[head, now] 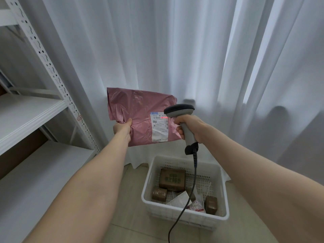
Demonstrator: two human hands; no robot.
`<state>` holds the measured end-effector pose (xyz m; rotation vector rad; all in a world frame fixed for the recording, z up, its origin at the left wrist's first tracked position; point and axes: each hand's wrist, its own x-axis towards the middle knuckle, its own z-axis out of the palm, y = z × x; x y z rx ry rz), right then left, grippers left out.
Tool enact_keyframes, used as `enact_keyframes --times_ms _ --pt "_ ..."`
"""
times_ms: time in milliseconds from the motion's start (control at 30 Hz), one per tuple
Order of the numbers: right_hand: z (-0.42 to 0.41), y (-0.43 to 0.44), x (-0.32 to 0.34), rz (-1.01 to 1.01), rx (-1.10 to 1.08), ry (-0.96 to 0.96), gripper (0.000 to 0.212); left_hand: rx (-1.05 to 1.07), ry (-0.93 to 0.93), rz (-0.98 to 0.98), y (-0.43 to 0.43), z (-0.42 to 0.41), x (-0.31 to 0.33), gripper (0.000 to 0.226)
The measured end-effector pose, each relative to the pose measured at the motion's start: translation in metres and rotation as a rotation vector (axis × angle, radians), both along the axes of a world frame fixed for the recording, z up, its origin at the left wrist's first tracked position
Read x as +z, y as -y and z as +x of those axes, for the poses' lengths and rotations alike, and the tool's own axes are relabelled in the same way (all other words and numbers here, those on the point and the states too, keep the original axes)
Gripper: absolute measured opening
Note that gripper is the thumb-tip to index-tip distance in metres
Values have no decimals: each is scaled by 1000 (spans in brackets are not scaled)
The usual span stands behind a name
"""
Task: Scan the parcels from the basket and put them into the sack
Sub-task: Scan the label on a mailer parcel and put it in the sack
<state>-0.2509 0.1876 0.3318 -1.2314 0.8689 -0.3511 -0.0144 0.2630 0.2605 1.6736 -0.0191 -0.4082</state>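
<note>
Pink plastic mailer parcel is held up before the white curtain, higher than the white perforated plastic basket. Your left hand pinches its lower left edge, thumb in front. Your right hand has its fingers wrapped round the grey handheld scanner, whose red line falls on the parcel's white label.

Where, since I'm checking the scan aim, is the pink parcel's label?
Head view, centre: the white label is on the right half of the pink parcel, just left of the barcode scanner.
</note>
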Motion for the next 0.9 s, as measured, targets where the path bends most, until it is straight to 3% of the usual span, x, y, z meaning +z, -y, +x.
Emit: enact_keyframes --times_ms 900 --pt "23 -17 9 -31 12 -53 7 -12 -26 -4 -11 19 -3 56"
